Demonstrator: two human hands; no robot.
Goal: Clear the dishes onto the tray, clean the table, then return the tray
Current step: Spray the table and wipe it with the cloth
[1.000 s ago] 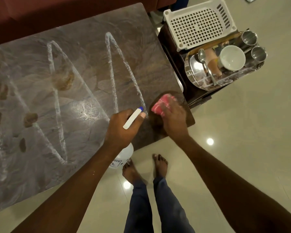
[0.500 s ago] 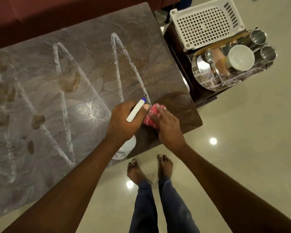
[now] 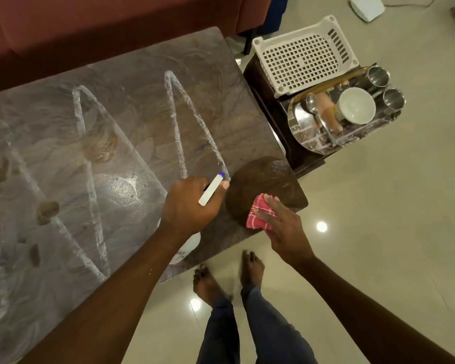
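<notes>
Head view: left hand (image 3: 189,207) is gripping spray bottle (image 3: 212,191) over table (image 3: 132,122); right hand (image 3: 286,229), fingers flat, is pressing pink cloth (image 3: 258,218) on table's near-right corner.

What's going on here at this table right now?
A person is cleaning the table. Their left hand grips a spray bottle above it, while the right hand presses a pink cloth flat on the near right corner, at the edge of a dark wiped patch. Foamy zigzag spray lines and brown stains cover the rest, not yet wiped. The dishes already sit on the tray on a side stand: a white bowl, a spoon and two steel cups.
</notes>
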